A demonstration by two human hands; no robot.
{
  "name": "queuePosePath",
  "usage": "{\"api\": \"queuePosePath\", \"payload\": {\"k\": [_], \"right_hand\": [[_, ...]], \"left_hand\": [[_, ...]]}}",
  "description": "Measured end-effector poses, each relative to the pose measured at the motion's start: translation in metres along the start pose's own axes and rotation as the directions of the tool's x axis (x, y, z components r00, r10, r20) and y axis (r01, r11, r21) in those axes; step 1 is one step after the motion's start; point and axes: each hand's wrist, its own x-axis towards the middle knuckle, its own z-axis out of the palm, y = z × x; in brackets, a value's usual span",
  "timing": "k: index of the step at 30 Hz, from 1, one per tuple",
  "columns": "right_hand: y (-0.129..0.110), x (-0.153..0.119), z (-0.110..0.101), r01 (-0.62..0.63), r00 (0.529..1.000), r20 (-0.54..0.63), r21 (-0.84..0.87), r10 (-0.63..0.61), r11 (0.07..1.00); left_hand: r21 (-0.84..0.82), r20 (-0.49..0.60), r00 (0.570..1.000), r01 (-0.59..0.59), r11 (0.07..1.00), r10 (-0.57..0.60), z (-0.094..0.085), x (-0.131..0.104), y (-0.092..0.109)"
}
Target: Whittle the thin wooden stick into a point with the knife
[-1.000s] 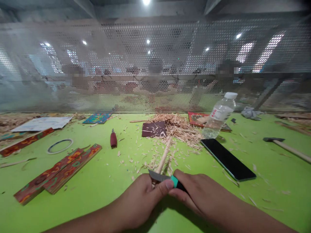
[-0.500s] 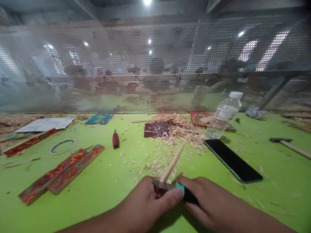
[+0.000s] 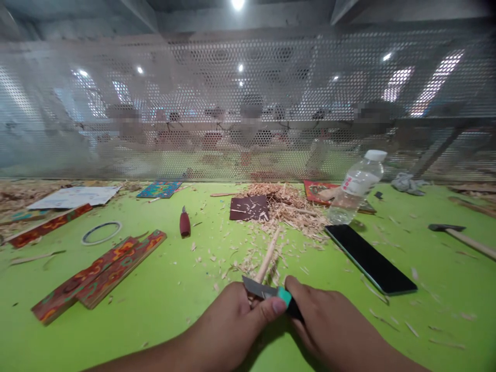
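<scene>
A pale wooden stick [image 3: 268, 257] points away from me, its lower end gripped in my left hand [image 3: 236, 320]. My left thumb presses on the teal collar of a knife [image 3: 259, 288], whose blade lies across the stick. The knife's black handle is in my closed right hand [image 3: 325, 323]. Both hands are close together over the green table [image 3: 155, 330] near its front edge. Wood shavings [image 3: 294, 209] are heaped beyond the stick, partly over a dark brown square [image 3: 248, 207].
A black phone [image 3: 370, 258] and a tilted clear bottle [image 3: 354, 188] are at the right, with a hammer [image 3: 465, 237] farther out. Painted wood strips [image 3: 101, 274], a tape ring [image 3: 101, 233] and a red-handled knife [image 3: 185, 223] lie left. Perforated mesh [image 3: 217, 103] stands behind.
The stick's far end has swung left and lowered a little. The knife has turned slightly, showing more of its blade. Both hands keep their hold.
</scene>
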Motion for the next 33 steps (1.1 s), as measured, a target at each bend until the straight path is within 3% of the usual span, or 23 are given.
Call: {"api": "queuePosePath", "payload": {"k": [8,19,24,28,33], "right_hand": [[0.005,-0.001,0.005,0.075,0.981,-0.173,-0.069,-0.086,0.995],[0.005,0.001,0.017,0.077,0.934,-0.331,-0.182,-0.135,0.98],[0.009,0.005,0.012,0.017,0.925,-0.367,-0.218,-0.098,0.976],[0.018,0.01,-0.001,-0.035,0.926,-0.378,-0.117,-0.012,0.993],[0.018,0.01,-0.016,-0.032,0.97,-0.225,0.251,0.091,0.967]], "left_hand": [[-0.041,0.026,0.999,-0.03,0.999,0.031,-0.003,0.002,0.005],[-0.14,0.057,0.98,0.197,0.97,-0.191,-0.006,0.005,-0.006],[-0.333,0.049,0.945,0.322,0.886,-0.325,-0.002,0.003,-0.002],[-0.411,0.023,0.936,0.33,0.85,-0.352,-0.003,0.003,-0.002],[-0.346,0.05,0.956,0.288,0.893,-0.289,-0.006,0.004,-0.004]]}}
